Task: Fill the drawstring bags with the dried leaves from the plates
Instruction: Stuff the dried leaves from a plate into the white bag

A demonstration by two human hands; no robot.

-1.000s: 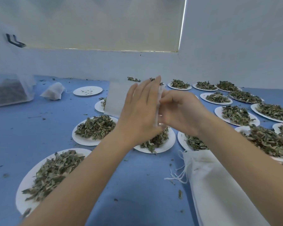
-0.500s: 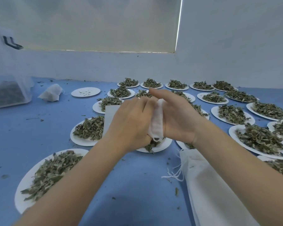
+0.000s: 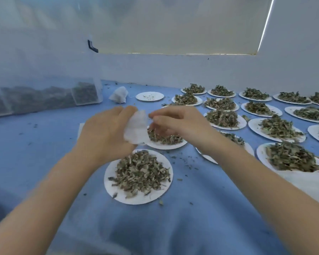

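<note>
Hands parted; left hand [image 3: 107,131] grips bag [image 3: 136,128], its mouth hidden.

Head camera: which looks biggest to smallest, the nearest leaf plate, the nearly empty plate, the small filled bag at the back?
1. Nearest leaf plate, though nearness enlarges it.
2. Nearly empty plate.
3. Filled bag.

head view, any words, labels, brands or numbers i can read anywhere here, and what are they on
None: no readable text shows anywhere.
The small white fabric drawstring bag held by the left hand is plain.
The round white paper plates carry no print.
The clear plastic containers are too blurred to show any label.
</note>
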